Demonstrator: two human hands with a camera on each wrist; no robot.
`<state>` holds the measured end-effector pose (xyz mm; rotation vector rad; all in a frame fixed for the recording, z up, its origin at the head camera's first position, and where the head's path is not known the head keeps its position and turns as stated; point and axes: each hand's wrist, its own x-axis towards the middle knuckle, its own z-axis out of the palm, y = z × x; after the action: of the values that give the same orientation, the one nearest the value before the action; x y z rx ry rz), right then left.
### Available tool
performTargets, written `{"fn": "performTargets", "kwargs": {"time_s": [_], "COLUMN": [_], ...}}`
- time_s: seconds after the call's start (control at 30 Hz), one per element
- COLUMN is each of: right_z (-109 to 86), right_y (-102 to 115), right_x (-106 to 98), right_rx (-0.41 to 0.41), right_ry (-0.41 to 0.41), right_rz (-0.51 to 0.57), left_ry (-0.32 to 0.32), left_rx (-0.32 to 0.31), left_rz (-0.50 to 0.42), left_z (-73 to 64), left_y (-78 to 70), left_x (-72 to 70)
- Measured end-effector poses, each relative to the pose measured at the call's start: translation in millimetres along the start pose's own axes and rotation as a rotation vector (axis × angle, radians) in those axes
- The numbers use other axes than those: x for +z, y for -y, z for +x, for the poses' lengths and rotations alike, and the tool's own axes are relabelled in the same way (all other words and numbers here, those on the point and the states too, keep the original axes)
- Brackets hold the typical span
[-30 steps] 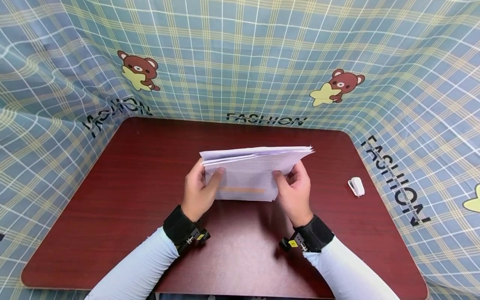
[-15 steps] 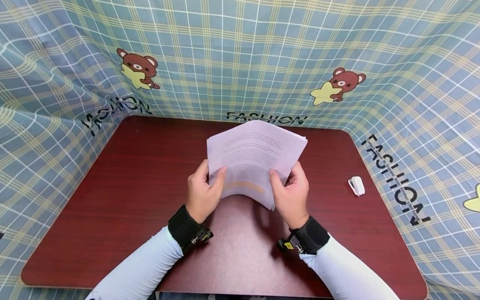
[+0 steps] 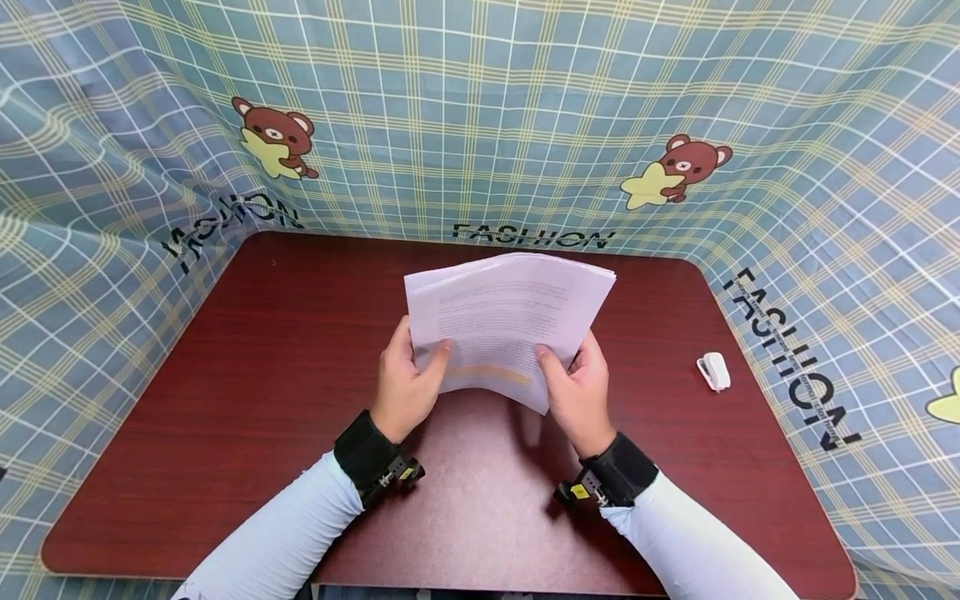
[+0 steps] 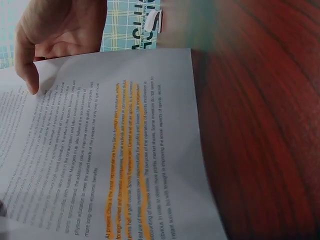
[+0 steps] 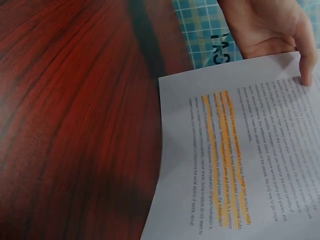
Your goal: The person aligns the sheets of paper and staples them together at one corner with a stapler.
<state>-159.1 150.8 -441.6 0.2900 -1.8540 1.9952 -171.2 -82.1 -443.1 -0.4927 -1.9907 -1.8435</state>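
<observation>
A stack of printed paper sheets (image 3: 498,312) is held up above the table, bowed so its middle arches away. Orange highlighter lines (image 4: 120,165) cross the text near its lower edge. My left hand (image 3: 407,379) grips the left side, thumb on the front and fingers behind. On the opposite side my right hand (image 3: 580,392) pinches the sheets the same way. The fingers behind the paper are mostly hidden. In the left wrist view the right hand's thumb presses on the page; the right wrist view shows the left thumb doing likewise.
A small white stapler (image 3: 713,372) lies on the right part of the dark red table (image 3: 285,400). Plaid curtain cloth (image 3: 480,125) with bear prints surrounds the table's back and sides.
The stack's upper part, folded over toward me one second ago, has swung up to show the printed page. Since half a second ago its top edge has dipped slightly; both hands keep their hold.
</observation>
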Motion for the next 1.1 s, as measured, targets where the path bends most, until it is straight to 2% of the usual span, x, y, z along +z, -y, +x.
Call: {"fn": "performTargets", "kwargs": {"time_s": [0.13, 0.23, 0.33, 0.47, 0.57, 0.63, 0.77, 0.9, 1.1], "right_z": [1.4, 0.5, -1.6, -1.6, -0.8, -0.6, -0.5, -2.0, -6.7], "right_y": [1, -2, -8, -11, -9, -7, -4, -7, -20], "right_x": [0, 0, -1, -3, -6, -10, -17, -22, -25], "right_rx": [0.000, 0.018, 0.044, 0.046, 0.055, 0.094, 0.232, 0.360, 0.428], "right_ry": [0.009, 0.014, 0.023, 0.035, 0.049, 0.056, 0.071, 0.112, 0.198], "right_rz": [0.008, 0.012, 0.012, 0.007, -0.039, -0.111, -0.318, -0.445, -0.584], "left_ry": [-0.004, 0.012, 0.038, 0.026, 0.019, 0.042, 0.123, 0.193, 0.290], "left_rx": [-0.025, -0.057, -0.054, -0.039, -0.088, -0.138, -0.249, -0.326, -0.406], "left_rz": [-0.018, -0.037, -0.062, -0.035, 0.022, 0.060, 0.147, 0.230, 0.495], "left_z": [1.8, 0.8, -0.6, 1.5, 3.7, 4.1, 2.8, 2.2, 4.9], "left_y": [-3.4, 0.1, 4.6, 3.2, 0.1, -0.9, 3.5, 15.1, 31.9], "left_x": [-0.4, 0.1, 0.2, -1.9, -4.9, -7.4, -14.2, -22.4, -32.2]}}
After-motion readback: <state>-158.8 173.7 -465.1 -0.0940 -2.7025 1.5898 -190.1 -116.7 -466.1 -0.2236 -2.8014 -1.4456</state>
